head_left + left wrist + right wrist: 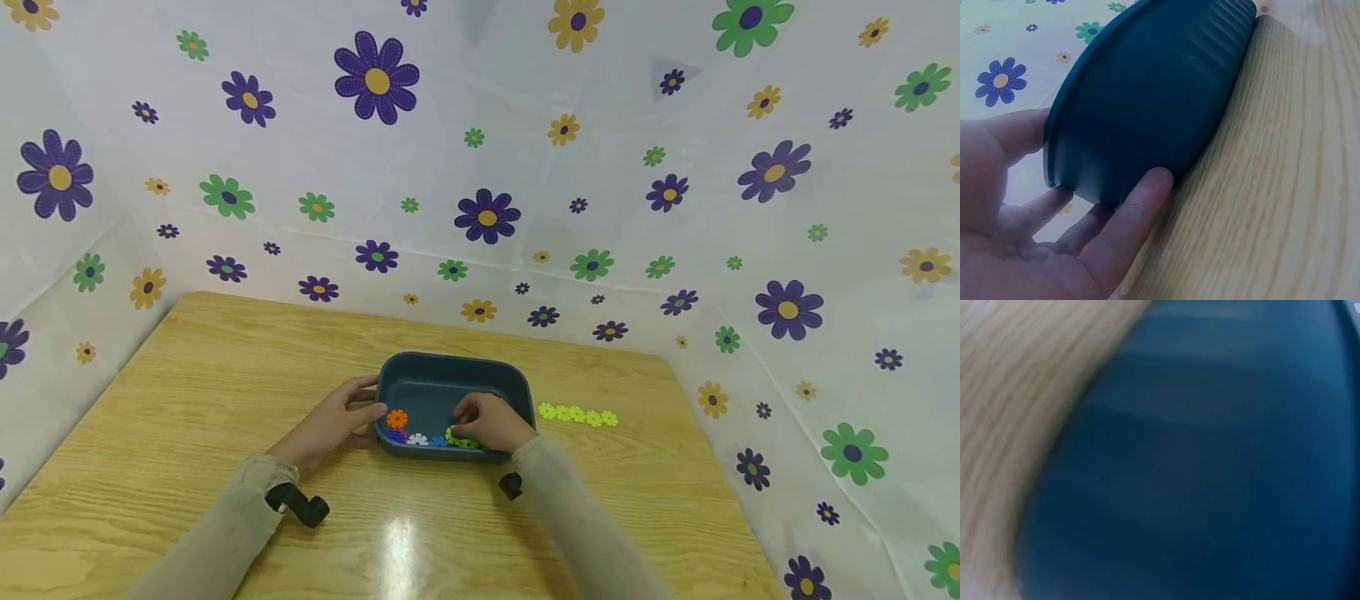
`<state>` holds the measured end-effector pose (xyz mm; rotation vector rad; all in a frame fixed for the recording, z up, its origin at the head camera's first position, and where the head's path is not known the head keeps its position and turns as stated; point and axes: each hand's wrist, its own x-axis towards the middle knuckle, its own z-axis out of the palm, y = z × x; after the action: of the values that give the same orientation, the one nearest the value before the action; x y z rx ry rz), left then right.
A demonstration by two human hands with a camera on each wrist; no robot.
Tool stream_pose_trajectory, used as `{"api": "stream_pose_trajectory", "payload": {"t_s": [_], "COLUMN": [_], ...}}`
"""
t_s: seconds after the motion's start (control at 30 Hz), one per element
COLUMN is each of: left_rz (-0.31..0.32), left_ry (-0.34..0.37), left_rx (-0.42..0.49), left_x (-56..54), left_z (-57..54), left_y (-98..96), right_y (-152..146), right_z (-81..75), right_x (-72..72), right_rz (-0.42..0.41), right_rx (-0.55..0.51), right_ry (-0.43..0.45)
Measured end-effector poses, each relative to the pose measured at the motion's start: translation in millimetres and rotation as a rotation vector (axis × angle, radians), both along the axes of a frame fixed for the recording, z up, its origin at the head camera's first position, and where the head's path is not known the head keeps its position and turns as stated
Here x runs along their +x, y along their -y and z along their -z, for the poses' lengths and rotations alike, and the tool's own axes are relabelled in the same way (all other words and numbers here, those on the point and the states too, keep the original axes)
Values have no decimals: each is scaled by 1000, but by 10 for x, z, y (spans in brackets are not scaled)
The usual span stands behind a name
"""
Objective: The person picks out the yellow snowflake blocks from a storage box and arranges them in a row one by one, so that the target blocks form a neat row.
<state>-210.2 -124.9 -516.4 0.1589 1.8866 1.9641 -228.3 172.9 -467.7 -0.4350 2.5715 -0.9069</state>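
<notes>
A dark blue-green plastic bin (450,454) sits on the wooden table. My left hand (333,423) holds its left end, thumb over the rim and fingers against the outer wall, as the left wrist view of the bin (1141,106) shows. Inside the bin is my right hand (491,422), fingers curled, pinching a yellow-green flower-shaped disc (452,436). Along the near inner wall lie an orange disc (397,418), a white disc (417,439), a blue disc (438,442) and a green disc (469,444). Only the bin's outer wall (1197,469) and table fill the right wrist view.
To the right of the bin, several yellow-green flower discs (577,414) lie in a row on the table (637,492). A white flower-printed cloth (420,167) hangs behind the table and along both sides. Black wrist mounts (300,502) are on both sleeves.
</notes>
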Motion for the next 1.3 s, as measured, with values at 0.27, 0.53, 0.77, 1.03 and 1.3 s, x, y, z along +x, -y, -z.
{"api": "stream_pose_trajectory", "payload": {"t_s": [0.27,0.53,0.77,1.03,1.3], "left_rz": [1,1,4,-1,5], "left_ry": [-1,2,1,-2,-15], "left_rx": [0,6,2,8,21], "left_x": [8,-5,-11,-14,5], "left_z": [-16,-7,-5,-6,-2], "left_y": [-14,-3,4,-20,-12], "right_y": [72,100,79,16,-89], "right_z": [22,15,26,-1,-98], "right_x": [-5,-10,0,29,-14], "right_rz": [-25,-25,5,80,134], "right_rx": [65,64,9,-139,-226], "right_ry": [-28,-13,19,57,4]}}
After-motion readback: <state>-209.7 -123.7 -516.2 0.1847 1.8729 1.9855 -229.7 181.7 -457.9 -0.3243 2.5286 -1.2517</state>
